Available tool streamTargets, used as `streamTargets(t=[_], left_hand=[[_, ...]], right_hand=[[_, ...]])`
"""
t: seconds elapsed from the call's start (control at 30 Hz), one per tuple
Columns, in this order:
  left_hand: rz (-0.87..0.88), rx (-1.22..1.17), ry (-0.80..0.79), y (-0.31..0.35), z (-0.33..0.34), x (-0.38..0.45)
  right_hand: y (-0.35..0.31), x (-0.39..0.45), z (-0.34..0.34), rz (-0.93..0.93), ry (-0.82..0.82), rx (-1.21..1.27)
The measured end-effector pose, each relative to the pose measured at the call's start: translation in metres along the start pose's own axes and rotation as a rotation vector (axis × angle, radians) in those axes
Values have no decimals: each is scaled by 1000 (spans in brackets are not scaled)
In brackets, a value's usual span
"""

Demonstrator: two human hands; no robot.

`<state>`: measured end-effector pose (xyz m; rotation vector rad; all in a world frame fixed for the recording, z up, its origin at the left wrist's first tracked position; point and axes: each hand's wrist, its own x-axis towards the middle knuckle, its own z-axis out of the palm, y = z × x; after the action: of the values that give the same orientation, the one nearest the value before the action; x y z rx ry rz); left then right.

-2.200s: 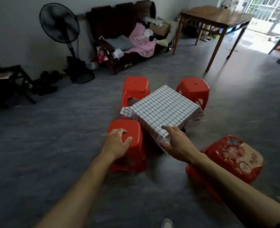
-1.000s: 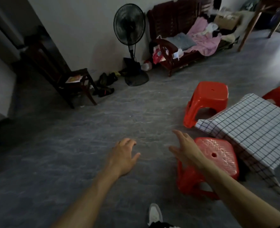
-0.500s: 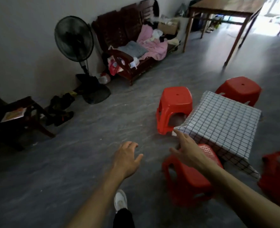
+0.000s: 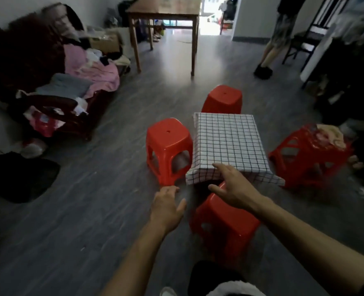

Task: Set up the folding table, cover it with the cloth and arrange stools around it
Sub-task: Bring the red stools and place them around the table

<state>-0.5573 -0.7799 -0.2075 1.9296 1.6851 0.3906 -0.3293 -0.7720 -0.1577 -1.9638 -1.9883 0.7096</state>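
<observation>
Checked cloth [image 4: 228, 142] covering the low table, red stools on its four sides, nearest stool [image 4: 223, 223] just below its front edge; my right hand [image 4: 232, 189] above that stool, fingers spread, empty; my left hand [image 4: 166, 208] beside it, fingers loose, empty

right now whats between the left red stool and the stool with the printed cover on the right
In the head view, the small table under the checked cloth stands between the left stool and the covered stool.
</observation>
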Motion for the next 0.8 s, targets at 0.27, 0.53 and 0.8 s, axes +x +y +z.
streamTargets(t=[0.27, 0.53, 0.8], left_hand=[[250, 155, -269, 15, 23, 80], [365, 255, -364, 54, 6, 191], [510, 204, -542, 97, 45, 262]], right_hand=[[56, 19, 1, 338, 97, 87], [85, 64, 1, 495, 198, 240], [116, 69, -9, 755, 277, 253]])
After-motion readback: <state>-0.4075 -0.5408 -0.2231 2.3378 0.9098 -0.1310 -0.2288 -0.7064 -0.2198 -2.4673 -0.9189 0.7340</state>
